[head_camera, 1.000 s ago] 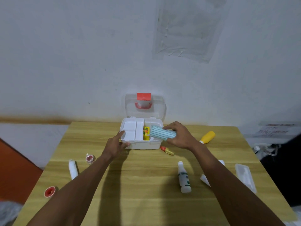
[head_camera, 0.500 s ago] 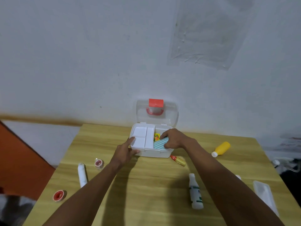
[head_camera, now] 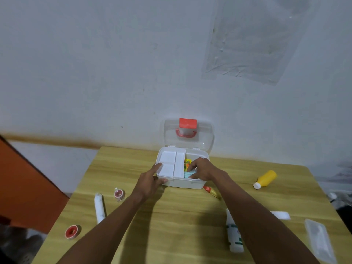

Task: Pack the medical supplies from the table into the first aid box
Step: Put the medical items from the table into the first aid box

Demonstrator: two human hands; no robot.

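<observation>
The white plastic first aid box (head_camera: 181, 182) sits at the centre of the frame on the far edge of the wood-grain table (head_camera: 171, 225), its clear lid (head_camera: 205, 134) standing upright against the wall. A smooth white divided tray (head_camera: 169, 164) fills its left half. In the right half lies a pale blue ribbed pack (head_camera: 187, 174), where the right hand (head_camera: 202, 169) reaches in, fingers curled down onto it. The left hand (head_camera: 150, 182) braces the box's near left corner, forefinger stretched along the rim and thumb against the front wall. A yellow bottle (head_camera: 265, 179) lies toward the right of the frame, a white bottle (head_camera: 233, 233) at lower right.
</observation>
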